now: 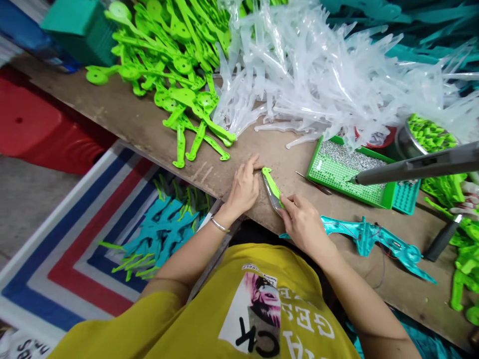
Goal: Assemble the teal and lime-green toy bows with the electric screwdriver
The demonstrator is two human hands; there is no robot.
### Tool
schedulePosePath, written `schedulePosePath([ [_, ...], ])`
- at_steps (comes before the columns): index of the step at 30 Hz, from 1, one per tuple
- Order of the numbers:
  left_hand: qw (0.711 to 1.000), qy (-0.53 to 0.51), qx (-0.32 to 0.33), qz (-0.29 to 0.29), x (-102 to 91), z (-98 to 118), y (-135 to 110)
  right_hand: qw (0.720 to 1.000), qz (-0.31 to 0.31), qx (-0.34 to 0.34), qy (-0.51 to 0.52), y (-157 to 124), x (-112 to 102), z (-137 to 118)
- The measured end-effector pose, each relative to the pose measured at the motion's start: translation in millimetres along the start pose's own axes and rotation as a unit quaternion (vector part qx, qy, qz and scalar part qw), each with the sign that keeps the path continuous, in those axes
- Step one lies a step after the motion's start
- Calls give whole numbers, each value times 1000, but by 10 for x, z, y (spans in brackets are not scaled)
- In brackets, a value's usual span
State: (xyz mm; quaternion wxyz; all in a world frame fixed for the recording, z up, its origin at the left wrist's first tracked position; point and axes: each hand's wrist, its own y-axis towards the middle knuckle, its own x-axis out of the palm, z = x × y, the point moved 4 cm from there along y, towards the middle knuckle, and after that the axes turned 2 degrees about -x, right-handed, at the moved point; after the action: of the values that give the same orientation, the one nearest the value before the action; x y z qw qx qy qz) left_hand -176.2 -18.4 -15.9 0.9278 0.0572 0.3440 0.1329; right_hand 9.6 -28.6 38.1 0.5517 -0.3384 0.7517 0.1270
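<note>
My right hand (pixel 305 222) is closed on a slim green plastic part (pixel 272 184), which has a clear plastic piece (pixel 270 195) lying along its side. The part's far end points up the table, away from my body. My left hand (pixel 245 184) rests on the tabletop just left of that end, fingers stretched out and holding nothing visible; I cannot tell whether a fingertip touches the part. Right of my right hand lies a teal plastic shell (pixel 368 235) with thin wires on it, its left end partly hidden behind the hand.
A heap of green plastic parts (pixel 175 65) and a pile of clear parts (pixel 299 70) cover the back. A green basket (pixel 312 172) holds small metal pieces. A grey pen-shaped tool (pixel 415 167) juts in from the right. A bordered tray (pixel 71 239) with teal parts sits lower left.
</note>
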Motion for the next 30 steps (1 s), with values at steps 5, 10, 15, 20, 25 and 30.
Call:
schedulePosePath([
  [5,998,53,3,-41,0,51,20,1000,-23,7,-12,14,-1,9],
  [10,996,64,12,-55,1,49,45,999,-31,16,-18,12,-4,13],
  [15,997,48,-4,-66,10,-3,66,999,-10,31,-15,117,-18,11],
  [20,997,41,-15,-70,13,-23,79,997,-40,25,-54,299,134,-77],
  [25,997,27,-21,-63,0,-16,88,997,-54,9,-58,309,211,-100],
  [30,981,-154,-117,-25,64,-73,84,998,-31,4,-59,249,228,-84],
])
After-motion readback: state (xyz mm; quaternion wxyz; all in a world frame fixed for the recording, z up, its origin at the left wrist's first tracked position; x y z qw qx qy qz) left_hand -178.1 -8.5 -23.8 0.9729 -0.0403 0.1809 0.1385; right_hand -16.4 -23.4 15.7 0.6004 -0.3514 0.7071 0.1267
